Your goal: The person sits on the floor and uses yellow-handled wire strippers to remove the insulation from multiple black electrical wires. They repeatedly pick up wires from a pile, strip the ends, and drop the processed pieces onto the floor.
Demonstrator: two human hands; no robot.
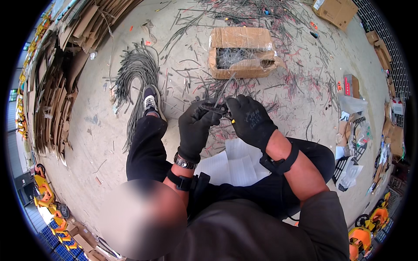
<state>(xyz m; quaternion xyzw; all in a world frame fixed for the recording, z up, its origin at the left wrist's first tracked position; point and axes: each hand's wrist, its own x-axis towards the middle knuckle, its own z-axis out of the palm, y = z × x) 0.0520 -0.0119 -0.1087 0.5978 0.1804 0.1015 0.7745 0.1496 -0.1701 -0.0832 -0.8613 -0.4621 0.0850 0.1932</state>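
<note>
My left hand (197,125), in a black glove, is closed around the end of a dark cable piece (225,89), its fingers up against a cutting tool. The dark hand tool (222,109), seemingly cutters or pliers with a touch of yellow, lies between both hands. Gloved too, my right hand (253,120) grips this tool on its right side. The fingers hide much of the tool and cable. Just beyond the hands stands a torn cardboard box (241,34) with dark pieces and clear plastic inside. A bundle of grey cables (138,70) lies curved on the floor beside my left shoe.
Cable offcuts (287,58) litter the concrete floor ahead and to the right. Flattened cardboard (52,91) is stacked at the left. White sheets (233,163) lie between my legs. Packaging scraps (351,137) and a small box (351,85) are on the right.
</note>
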